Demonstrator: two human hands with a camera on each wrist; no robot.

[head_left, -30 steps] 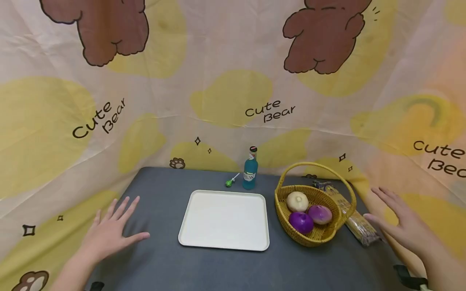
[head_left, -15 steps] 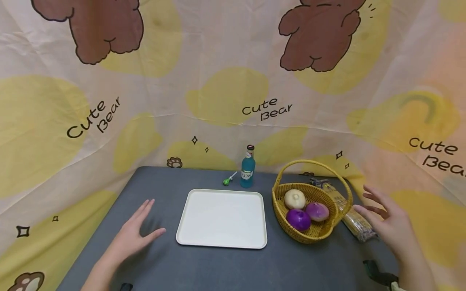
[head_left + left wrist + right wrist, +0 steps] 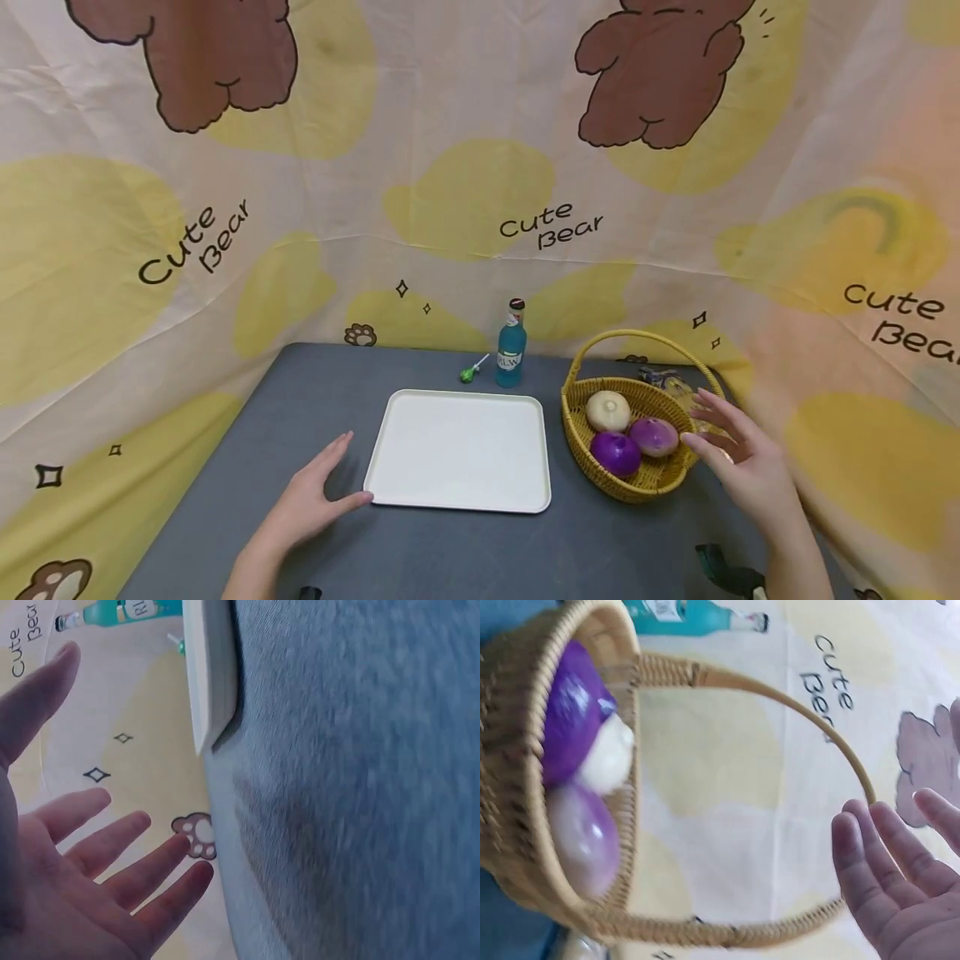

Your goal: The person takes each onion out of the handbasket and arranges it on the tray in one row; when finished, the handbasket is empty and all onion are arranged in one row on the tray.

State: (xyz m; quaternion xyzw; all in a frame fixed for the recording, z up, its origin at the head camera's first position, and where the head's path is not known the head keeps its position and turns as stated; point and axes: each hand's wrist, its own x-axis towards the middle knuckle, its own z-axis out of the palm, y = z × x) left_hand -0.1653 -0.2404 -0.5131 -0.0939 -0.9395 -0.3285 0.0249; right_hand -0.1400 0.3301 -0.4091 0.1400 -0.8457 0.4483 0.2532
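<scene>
My left hand hovers by the near-left corner of a white rectangular tray, fingers extended and thumb spread. In the left wrist view a gap shows between these fingers and the tray's edge. My right hand is at the right side of a yellow wicker basket, fingers slightly bent and holding nothing. It partly hides the basket's arched handle. Inside the basket lie a dark purple onion, a paler purple-and-white onion-like vegetable and a whitish round vegetable.
Behind the tray stands a blue bottle with a dark cap. A green lollipop lies beside it. A clear-and-printed package lies behind the basket, mostly hidden by my right hand. A patterned cloth rises at the grey table's back.
My left hand has moved right toward the tray's near-left corner. My right hand has moved left to the basket's side, and its fingers have bent a little. The objects stay put.
</scene>
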